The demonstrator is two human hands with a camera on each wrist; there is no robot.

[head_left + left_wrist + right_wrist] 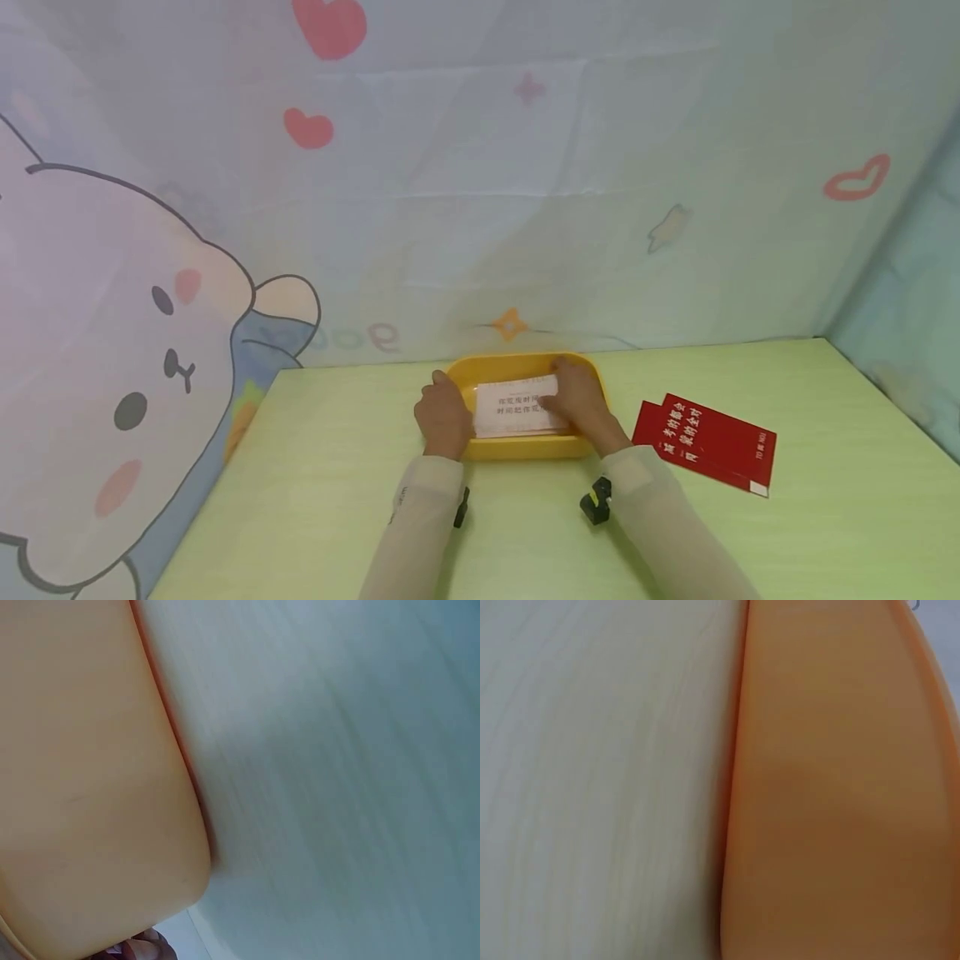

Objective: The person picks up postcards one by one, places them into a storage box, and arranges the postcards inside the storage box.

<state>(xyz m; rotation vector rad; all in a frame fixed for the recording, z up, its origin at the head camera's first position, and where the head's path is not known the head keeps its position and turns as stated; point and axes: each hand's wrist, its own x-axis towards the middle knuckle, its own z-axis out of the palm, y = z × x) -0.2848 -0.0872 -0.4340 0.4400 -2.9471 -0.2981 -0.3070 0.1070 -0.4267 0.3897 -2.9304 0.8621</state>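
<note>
- Head view: the yellow bin (525,450) stands on the pale green table (337,517), just before the printed backdrop (480,208).
- The white printed sheet (517,408) lies inside the bin.
- The left hand (444,417) grips the bin's left end, fingers curled at the rim.
- The right hand (579,396) reaches over the bin's right end and covers part of the sheet; whether it pinches the sheet, I cannot tell.
- Right of the bin, two red cards (720,442) overlap; the right sleeve (660,508) hides their near left corner.
- Nearer the wearer than the bin, a black device (597,501) sits at the right wrist.
- Left wrist view: the bin's outer wall blocks its contents; fingertips (144,949) show at its lower edge.
- Right wrist view: the bin's wall fills the right half, table beside it; the hand is out of sight.
</note>
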